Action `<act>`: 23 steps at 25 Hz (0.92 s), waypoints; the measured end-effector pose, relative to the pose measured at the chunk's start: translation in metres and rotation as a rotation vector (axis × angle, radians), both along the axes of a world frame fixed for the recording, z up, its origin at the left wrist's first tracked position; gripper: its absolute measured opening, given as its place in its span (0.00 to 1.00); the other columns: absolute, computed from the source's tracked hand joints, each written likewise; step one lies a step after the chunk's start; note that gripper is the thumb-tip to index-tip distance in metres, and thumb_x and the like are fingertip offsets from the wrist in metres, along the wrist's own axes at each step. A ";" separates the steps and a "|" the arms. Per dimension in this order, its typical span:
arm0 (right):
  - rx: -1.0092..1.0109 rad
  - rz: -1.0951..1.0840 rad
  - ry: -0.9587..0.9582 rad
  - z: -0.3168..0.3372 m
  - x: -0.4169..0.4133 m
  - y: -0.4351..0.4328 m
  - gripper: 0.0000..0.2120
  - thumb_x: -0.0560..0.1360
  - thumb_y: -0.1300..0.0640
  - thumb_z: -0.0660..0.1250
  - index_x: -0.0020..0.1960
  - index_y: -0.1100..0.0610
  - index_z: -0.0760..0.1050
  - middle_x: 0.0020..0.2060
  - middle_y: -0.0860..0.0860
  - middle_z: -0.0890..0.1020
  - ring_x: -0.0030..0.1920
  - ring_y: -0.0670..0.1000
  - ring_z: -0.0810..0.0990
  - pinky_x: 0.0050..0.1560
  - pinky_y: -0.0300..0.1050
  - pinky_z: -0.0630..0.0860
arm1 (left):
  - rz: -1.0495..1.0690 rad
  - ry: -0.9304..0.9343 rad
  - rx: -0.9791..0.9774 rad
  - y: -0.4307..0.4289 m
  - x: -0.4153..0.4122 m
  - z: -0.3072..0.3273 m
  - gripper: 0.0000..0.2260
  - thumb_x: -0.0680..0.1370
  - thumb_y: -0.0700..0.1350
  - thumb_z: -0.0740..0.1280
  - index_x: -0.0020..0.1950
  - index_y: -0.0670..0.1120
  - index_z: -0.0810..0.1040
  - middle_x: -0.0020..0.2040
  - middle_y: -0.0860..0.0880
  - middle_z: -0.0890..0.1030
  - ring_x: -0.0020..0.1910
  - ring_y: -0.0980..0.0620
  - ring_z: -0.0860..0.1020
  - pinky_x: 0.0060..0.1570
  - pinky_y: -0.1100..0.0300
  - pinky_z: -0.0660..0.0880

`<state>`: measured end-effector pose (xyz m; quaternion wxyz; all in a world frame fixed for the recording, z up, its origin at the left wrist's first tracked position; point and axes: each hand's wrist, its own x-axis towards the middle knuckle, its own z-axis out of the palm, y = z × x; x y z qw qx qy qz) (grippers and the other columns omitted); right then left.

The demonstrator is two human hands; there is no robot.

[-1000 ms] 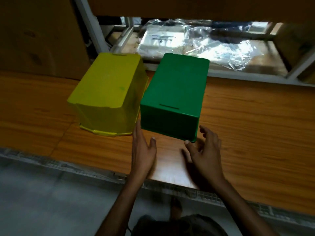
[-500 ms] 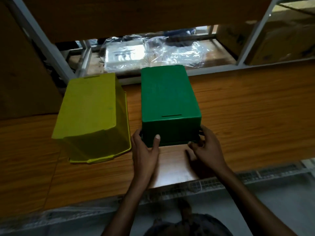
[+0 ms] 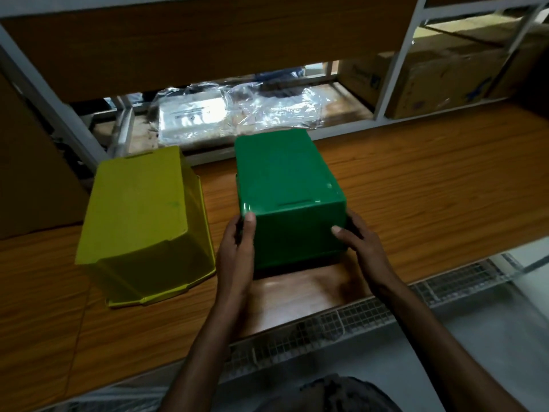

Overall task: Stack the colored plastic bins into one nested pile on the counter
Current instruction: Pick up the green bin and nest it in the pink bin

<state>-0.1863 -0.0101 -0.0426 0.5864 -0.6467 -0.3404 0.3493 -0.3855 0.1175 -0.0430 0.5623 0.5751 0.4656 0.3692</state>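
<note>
Both hands, left hand (image 3: 237, 248) and right hand (image 3: 361, 248), clamp the upside-down green bin (image 3: 285, 185); yellow bin (image 3: 139, 215) sits just left.

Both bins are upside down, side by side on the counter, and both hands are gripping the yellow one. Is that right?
Not quite. The head view shows the left hand and the right hand gripping the green bin at its near corners, not the yellow bin, which nothing touches. The rest holds: both bins are upside down, side by side on the counter.
</note>
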 end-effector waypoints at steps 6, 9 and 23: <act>0.226 0.088 -0.252 0.066 0.031 -0.007 0.40 0.70 0.67 0.62 0.80 0.47 0.63 0.75 0.41 0.72 0.74 0.42 0.71 0.63 0.49 0.78 | 0.143 -0.244 0.221 0.015 0.010 0.079 0.12 0.83 0.49 0.66 0.63 0.45 0.80 0.55 0.53 0.84 0.51 0.67 0.82 0.49 0.69 0.76; 0.232 -0.014 -0.504 0.085 0.039 0.004 0.38 0.77 0.69 0.68 0.81 0.46 0.62 0.70 0.32 0.73 0.72 0.37 0.73 0.67 0.42 0.76 | 0.140 -0.361 0.287 0.020 0.016 0.104 0.22 0.80 0.56 0.66 0.68 0.43 0.79 0.65 0.44 0.82 0.67 0.48 0.79 0.68 0.48 0.75; 0.301 -0.417 -0.016 0.122 0.099 -0.014 0.14 0.82 0.65 0.63 0.65 0.55 0.76 0.51 0.49 0.87 0.53 0.47 0.87 0.50 0.44 0.84 | 0.066 0.096 0.790 -0.007 0.042 0.075 0.16 0.80 0.40 0.71 0.67 0.49 0.81 0.62 0.51 0.84 0.60 0.56 0.83 0.57 0.55 0.82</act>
